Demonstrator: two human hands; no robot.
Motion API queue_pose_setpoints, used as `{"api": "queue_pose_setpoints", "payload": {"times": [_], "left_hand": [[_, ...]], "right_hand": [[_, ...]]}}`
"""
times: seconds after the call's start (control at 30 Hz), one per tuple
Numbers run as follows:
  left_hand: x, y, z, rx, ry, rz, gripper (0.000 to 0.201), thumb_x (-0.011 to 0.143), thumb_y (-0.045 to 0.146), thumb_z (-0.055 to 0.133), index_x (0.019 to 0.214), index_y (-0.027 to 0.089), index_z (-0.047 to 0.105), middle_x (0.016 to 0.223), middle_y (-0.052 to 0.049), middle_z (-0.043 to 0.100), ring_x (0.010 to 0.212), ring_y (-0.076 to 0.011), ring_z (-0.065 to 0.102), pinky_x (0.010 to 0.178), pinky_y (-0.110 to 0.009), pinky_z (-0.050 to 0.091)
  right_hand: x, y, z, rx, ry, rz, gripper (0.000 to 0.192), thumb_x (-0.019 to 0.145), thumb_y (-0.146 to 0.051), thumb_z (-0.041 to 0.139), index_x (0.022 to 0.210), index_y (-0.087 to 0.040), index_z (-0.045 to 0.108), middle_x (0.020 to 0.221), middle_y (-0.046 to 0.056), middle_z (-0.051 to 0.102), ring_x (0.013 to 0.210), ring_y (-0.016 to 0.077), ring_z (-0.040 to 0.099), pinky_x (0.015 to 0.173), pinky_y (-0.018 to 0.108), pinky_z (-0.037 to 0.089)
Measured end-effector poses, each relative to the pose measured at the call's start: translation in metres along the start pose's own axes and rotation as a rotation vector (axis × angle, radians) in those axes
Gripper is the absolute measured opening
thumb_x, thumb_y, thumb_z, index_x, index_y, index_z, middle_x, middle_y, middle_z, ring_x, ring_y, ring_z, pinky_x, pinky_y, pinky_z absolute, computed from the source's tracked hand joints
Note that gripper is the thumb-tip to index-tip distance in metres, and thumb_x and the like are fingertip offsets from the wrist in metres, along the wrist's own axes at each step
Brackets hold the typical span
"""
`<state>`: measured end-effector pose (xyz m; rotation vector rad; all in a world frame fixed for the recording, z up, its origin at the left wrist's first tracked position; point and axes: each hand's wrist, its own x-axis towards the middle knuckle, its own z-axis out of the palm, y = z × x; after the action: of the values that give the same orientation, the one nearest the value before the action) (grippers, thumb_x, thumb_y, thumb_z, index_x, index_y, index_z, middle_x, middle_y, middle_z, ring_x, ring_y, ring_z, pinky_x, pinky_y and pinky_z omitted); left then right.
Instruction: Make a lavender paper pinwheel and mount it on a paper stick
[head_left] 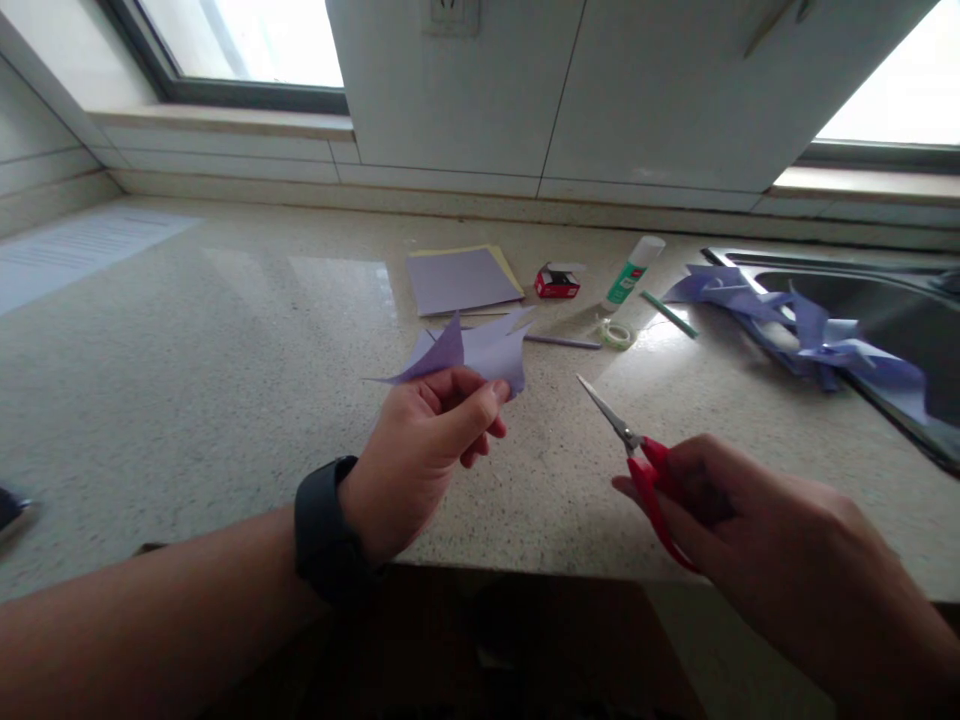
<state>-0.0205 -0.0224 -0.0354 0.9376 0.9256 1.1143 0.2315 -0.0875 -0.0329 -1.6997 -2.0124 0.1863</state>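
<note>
My left hand (442,430) pinches a piece of purple paper (491,350) between thumb and fingers, above the counter. Slits run into the paper, and one flap on its left stands up. On the right, my right hand (742,510) grips red-handled scissors (631,440) with the fingers in the loops. The blades look closed and point up and left, apart from the paper. Behind the held paper lies a thin purple stick (562,342), part of it hidden by the paper.
Farther back lie purple and yellow sheets (461,280), a small red box (557,281), a glue stick (634,272), a roll of tape (616,334) and a green stick (670,314). Folded purple paper shapes (810,325) rest by the sink (892,310). A printed sheet (82,250) lies far left.
</note>
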Motion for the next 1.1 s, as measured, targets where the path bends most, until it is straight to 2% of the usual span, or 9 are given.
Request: {"api": "queue_pose_setpoints", "payload": {"times": [0.03, 0.1, 0.17, 0.27, 0.4, 0.5, 0.57, 0.87, 1.1], "left_hand": [[0.0, 0.0, 0.0, 0.008, -0.004, 0.003, 0.02, 0.085, 0.031, 0.078, 0.074, 0.017, 0.067, 0.063, 0.004, 0.066, 0.05, -0.0037, 0.052, 0.047, -0.014, 0.038], [0.001, -0.001, 0.001, 0.016, -0.015, 0.01, 0.021, 0.086, 0.031, 0.075, 0.074, 0.017, 0.067, 0.063, 0.003, 0.067, 0.05, -0.0043, 0.052, 0.046, -0.014, 0.038], [0.001, -0.002, 0.002, 0.011, -0.026, 0.022, 0.022, 0.089, 0.032, 0.071, 0.073, 0.017, 0.066, 0.065, 0.003, 0.067, 0.05, -0.005, 0.052, 0.046, -0.015, 0.039], [0.001, -0.003, 0.003, 0.009, -0.038, 0.038, 0.025, 0.092, 0.031, 0.066, 0.072, 0.017, 0.065, 0.066, 0.002, 0.067, 0.05, -0.0056, 0.052, 0.045, -0.015, 0.039], [-0.001, -0.003, 0.004, 0.048, -0.062, 0.032, 0.021, 0.09, 0.031, 0.07, 0.075, 0.017, 0.063, 0.07, 0.001, 0.069, 0.052, -0.0067, 0.054, 0.045, -0.016, 0.041], [-0.003, -0.004, 0.003, 0.094, -0.081, 0.01, 0.019, 0.087, 0.031, 0.074, 0.08, 0.017, 0.063, 0.079, -0.003, 0.074, 0.059, -0.009, 0.059, 0.048, -0.017, 0.044], [-0.003, -0.005, 0.002, 0.127, -0.089, 0.011, 0.019, 0.085, 0.029, 0.077, 0.081, 0.017, 0.063, 0.082, -0.003, 0.075, 0.062, -0.0092, 0.06, 0.05, -0.017, 0.046], [-0.002, -0.002, 0.002, 0.217, -0.136, -0.019, 0.025, 0.079, 0.03, 0.083, 0.09, 0.017, 0.065, 0.08, 0.0, 0.071, 0.062, -0.0083, 0.056, 0.053, -0.018, 0.043], [-0.002, -0.002, 0.001, 0.298, -0.237, 0.018, 0.019, 0.08, 0.025, 0.081, 0.092, 0.018, 0.068, 0.085, 0.0, 0.072, 0.075, -0.0116, 0.063, 0.067, -0.023, 0.047]], "right_hand": [[0.003, 0.007, -0.005, -0.147, -0.013, -0.051, 0.039, 0.088, -0.061, 0.064, 0.078, -0.025, 0.059, 0.052, 0.0, 0.056, 0.035, 0.0133, 0.045, 0.036, 0.027, 0.029], [0.01, 0.02, -0.013, -0.294, -0.046, -0.065, 0.037, 0.09, -0.06, 0.06, 0.085, -0.023, 0.06, 0.067, 0.008, 0.068, 0.047, 0.0192, 0.06, 0.041, 0.03, 0.037], [0.014, 0.031, -0.019, -0.326, -0.056, -0.058, 0.035, 0.092, -0.057, 0.057, 0.092, -0.022, 0.06, 0.082, 0.014, 0.072, 0.062, 0.0245, 0.069, 0.049, 0.032, 0.045], [0.018, 0.039, -0.023, -0.272, -0.071, -0.017, 0.036, 0.09, -0.058, 0.06, 0.093, -0.022, 0.061, 0.08, 0.011, 0.071, 0.062, 0.0228, 0.067, 0.051, 0.033, 0.046], [0.024, 0.019, -0.024, 0.133, -0.106, 0.128, 0.037, 0.086, -0.059, 0.068, 0.092, -0.024, 0.061, 0.07, 0.002, 0.064, 0.054, 0.0145, 0.056, 0.046, 0.026, 0.042], [0.032, -0.008, -0.016, 0.533, -0.062, 0.2, 0.033, 0.086, -0.054, 0.071, 0.085, -0.022, 0.062, 0.064, 0.0, 0.062, 0.051, 0.0114, 0.051, 0.043, 0.022, 0.041], [0.041, -0.024, -0.009, 0.738, -0.054, 0.22, 0.033, 0.086, -0.05, 0.073, 0.084, -0.02, 0.062, 0.069, 0.002, 0.067, 0.048, 0.0087, 0.049, 0.042, 0.021, 0.039], [0.084, -0.045, 0.019, 1.077, -0.101, 0.342, 0.035, 0.08, -0.044, 0.082, 0.09, -0.016, 0.064, 0.077, 0.002, 0.069, 0.053, 0.0082, 0.054, 0.043, 0.022, 0.036], [0.094, -0.042, 0.034, 1.215, -0.075, 0.365, 0.034, 0.073, -0.038, 0.087, 0.084, -0.018, 0.062, 0.07, -0.002, 0.062, 0.055, 0.0103, 0.055, 0.045, 0.024, 0.038]]}}
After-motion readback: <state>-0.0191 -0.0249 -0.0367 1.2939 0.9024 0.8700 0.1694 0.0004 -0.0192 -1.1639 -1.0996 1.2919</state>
